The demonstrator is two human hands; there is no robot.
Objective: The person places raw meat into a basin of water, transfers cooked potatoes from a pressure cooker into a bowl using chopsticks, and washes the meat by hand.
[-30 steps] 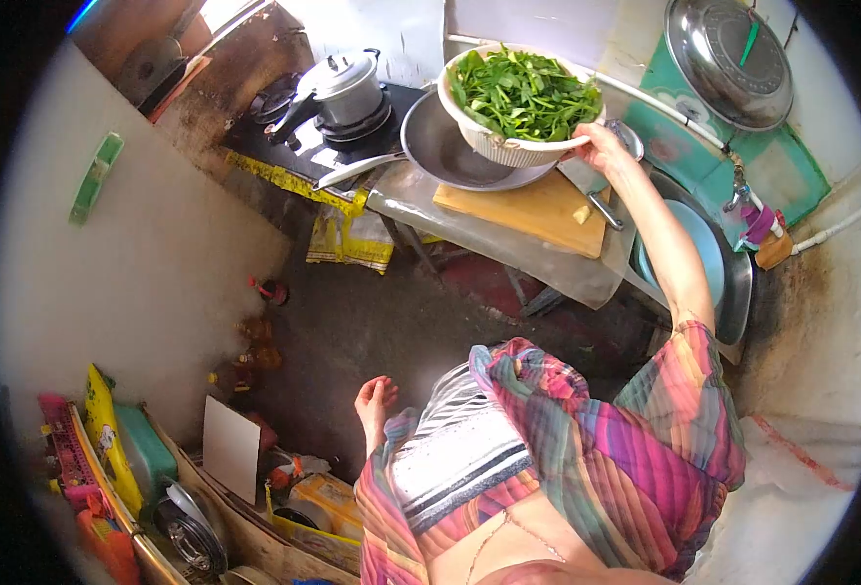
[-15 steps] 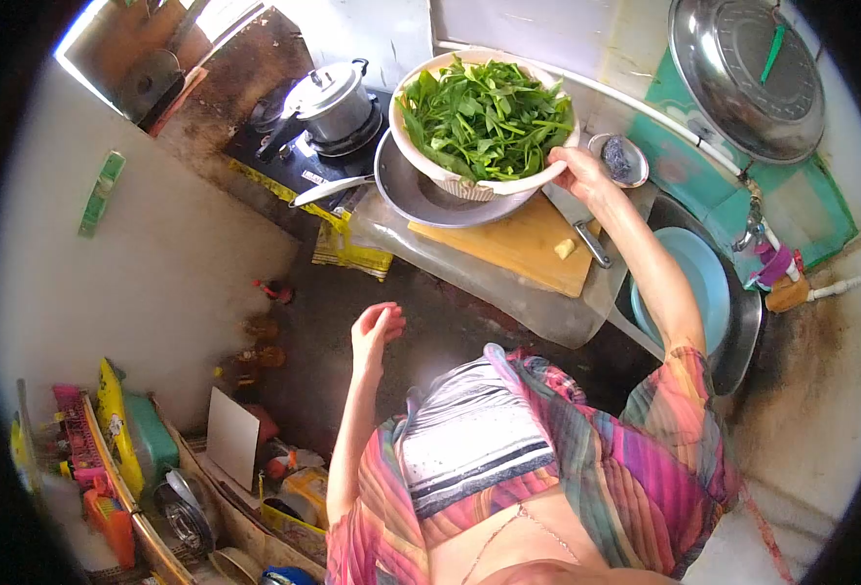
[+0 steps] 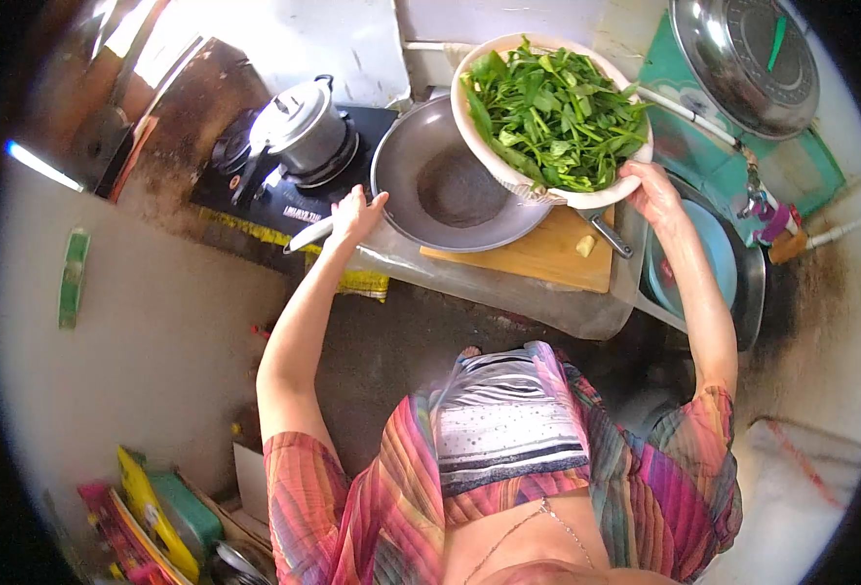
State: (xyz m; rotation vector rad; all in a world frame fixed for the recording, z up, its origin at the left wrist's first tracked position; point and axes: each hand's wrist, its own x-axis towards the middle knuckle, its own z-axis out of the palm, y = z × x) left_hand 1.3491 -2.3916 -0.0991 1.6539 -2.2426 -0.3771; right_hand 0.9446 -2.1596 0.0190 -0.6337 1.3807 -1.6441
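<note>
A small kitchen is spreading out ahead, its counter (image 3: 586, 317) running from a black stove (image 3: 377, 119) to a sink (image 3: 752, 317). A gray wok (image 3: 455, 185) is resting on the counter, overlapping a cutting board (image 3: 523, 258). The right hand (image 3: 656, 193) is gripping a white colander (image 3: 586, 201) full of leafy greens (image 3: 567, 117); its thumb is pressing over the near-right rim, the other fingers curling underneath. The colander is hanging above the wok's right side, with the greens lying just beyond the fingertips. The left hand (image 3: 357, 216) is covering part of the wok handle (image 3: 308, 235), its thumb standing apart from the fingers; whether they are closing around the handle, one cannot tell. On the stove, beside a pressure cooker (image 3: 299, 122), partly legible white capitals are apparently reading "BELIEVE THE". Yellow packaging (image 3: 362, 283) is showing below, its print too small to read.
</note>
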